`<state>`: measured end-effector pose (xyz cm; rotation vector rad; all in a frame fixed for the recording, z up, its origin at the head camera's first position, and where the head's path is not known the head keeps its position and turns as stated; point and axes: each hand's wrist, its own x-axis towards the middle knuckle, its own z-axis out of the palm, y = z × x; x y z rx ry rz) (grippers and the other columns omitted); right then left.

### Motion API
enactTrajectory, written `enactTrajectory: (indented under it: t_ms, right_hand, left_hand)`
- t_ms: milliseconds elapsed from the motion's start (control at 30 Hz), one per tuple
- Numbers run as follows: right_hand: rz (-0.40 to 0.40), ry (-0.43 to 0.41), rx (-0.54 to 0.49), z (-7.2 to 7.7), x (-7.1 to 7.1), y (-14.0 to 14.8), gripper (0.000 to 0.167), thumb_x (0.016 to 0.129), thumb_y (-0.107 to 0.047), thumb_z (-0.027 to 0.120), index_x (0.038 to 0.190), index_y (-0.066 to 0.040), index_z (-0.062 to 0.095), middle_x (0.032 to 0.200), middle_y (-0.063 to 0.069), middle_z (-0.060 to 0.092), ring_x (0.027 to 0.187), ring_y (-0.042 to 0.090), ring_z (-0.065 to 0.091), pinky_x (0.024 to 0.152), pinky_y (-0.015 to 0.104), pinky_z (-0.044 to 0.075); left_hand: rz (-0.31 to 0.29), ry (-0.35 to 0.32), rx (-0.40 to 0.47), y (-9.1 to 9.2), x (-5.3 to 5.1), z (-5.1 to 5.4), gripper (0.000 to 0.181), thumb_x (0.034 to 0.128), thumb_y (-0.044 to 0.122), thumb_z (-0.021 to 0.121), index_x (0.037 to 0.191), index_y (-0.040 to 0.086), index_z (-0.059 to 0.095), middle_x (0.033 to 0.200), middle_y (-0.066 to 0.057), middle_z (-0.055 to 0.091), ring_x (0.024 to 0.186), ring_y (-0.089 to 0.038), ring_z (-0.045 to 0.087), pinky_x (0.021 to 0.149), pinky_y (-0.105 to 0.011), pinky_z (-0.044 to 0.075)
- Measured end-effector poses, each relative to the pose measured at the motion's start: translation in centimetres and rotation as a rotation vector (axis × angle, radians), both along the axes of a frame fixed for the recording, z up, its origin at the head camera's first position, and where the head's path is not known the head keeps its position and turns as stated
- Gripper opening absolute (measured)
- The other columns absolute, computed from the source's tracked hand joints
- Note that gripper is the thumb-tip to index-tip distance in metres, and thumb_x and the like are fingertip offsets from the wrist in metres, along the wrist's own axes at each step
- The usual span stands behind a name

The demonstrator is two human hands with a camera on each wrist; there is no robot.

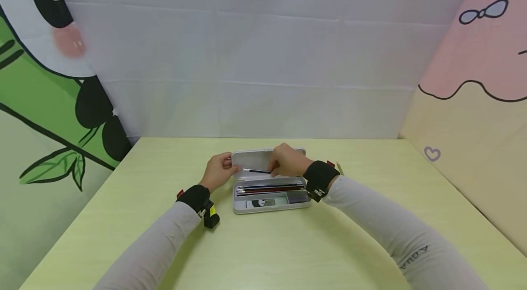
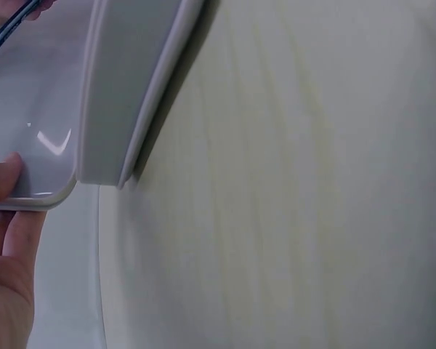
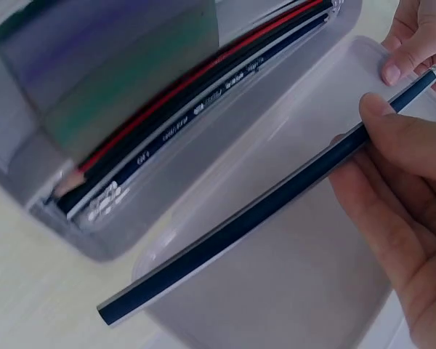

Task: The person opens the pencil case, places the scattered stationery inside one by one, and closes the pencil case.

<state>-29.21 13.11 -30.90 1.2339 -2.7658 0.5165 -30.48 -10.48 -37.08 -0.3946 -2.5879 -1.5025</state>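
Note:
A light grey pencil case (image 1: 271, 210) stands on the table with its lid (image 1: 253, 158) raised at the back. My left hand (image 1: 217, 172) grips the lid's left edge, thumb inside and fingers behind, as the left wrist view shows. Between thumb and fingers my right hand (image 1: 289, 160) pinches a dark blue pencil with silvery stripes (image 3: 232, 225), held in front of the lid and above the case. Inside the case lie several pencils (image 3: 203, 102), red-and-black and dark blue. A purple and green block or panel (image 3: 123, 73) sits beside them; its kind is unclear.
The pale yellow table (image 1: 263, 253) runs back to a white cloth wall (image 1: 263, 52). A thin yellowish stick (image 1: 339, 168) lies partly hidden behind my right wrist. Printed cloth panels (image 1: 465, 116) stand at both sides.

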Motion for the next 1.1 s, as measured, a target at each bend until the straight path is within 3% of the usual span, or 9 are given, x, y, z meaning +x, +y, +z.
enactTrajectory:
  t_ms: [467, 833, 1100]
  right_hand:
    - [0.003, 0.041, -0.007, -2.0, -0.5, -1.2, 0.009, 0.075, -0.003, 0.079, 0.082, -0.007, 0.078, 0.079, 0.005, 0.076, 0.071, 0.011, 0.068, 0.066, 0.017, 0.054]
    - [-0.014, 0.086, 0.057, -4.2, 0.8, -1.8, 0.008, 0.074, -0.001, 0.079, 0.08, -0.005, 0.077, 0.077, 0.004, 0.075, 0.069, 0.011, 0.067, 0.064, 0.019, 0.053]
    - [-0.027, 0.085, 0.036, -4.4, 1.1, -1.9, 0.008, 0.076, 0.0, 0.078, 0.082, -0.004, 0.077, 0.079, 0.006, 0.075, 0.07, 0.012, 0.067, 0.065, 0.02, 0.054]
  left_hand:
    - [0.009, 0.03, 0.011, -0.1, -0.7, -0.3, 0.026, 0.0853, -0.002, 0.067, 0.11, -0.006, 0.063, 0.112, -0.027, 0.068, 0.106, -0.037, 0.068, 0.088, -0.041, 0.057]
    - [-0.008, 0.031, -0.017, -0.2, -0.6, -1.5, 0.028, 0.0838, -0.004, 0.068, 0.112, -0.007, 0.063, 0.111, -0.027, 0.069, 0.105, -0.037, 0.068, 0.088, -0.043, 0.057]
    - [-0.009, 0.046, -0.013, -0.2, -0.4, -0.6, 0.03, 0.0833, -0.005, 0.067, 0.113, -0.007, 0.063, 0.112, -0.027, 0.068, 0.106, -0.038, 0.067, 0.089, -0.044, 0.056]
